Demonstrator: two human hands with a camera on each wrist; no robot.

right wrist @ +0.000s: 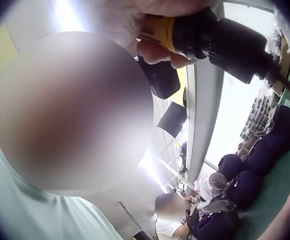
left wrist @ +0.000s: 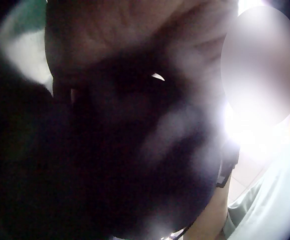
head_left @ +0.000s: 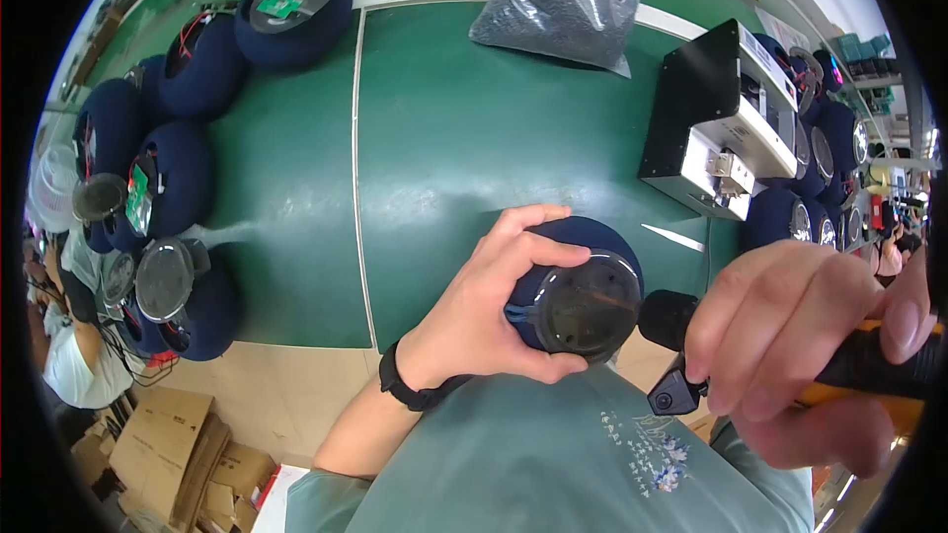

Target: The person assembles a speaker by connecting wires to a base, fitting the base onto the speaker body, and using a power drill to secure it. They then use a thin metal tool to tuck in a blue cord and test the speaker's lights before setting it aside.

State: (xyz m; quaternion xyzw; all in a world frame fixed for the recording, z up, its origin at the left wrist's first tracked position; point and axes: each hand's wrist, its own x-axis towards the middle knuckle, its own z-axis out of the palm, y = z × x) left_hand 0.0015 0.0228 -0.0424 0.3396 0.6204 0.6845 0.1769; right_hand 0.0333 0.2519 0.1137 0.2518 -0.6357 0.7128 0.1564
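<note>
A dark blue rounded unit (head_left: 583, 233) with a clear round cover (head_left: 591, 306) on its face is gripped by the left hand (head_left: 484, 306), thumb below and fingers above. The right hand (head_left: 790, 336) is curled round a yellow and black power driver (head_left: 829, 375), whose black front end is close to the cover's right side. In the right wrist view the same driver (right wrist: 200, 37) shows with the right hand (right wrist: 160, 47) round it. The left wrist view is mostly dark, with part of the left hand (left wrist: 135, 30) at the top.
Several dark blue units (head_left: 202, 69), some with green boards, line the green table's (head_left: 474, 138) left side. A bag of dark granules (head_left: 563, 10) lies at the back. A black and white machine (head_left: 711, 109) stands at right, before more units. Cardboard (head_left: 163, 444) lies lower left.
</note>
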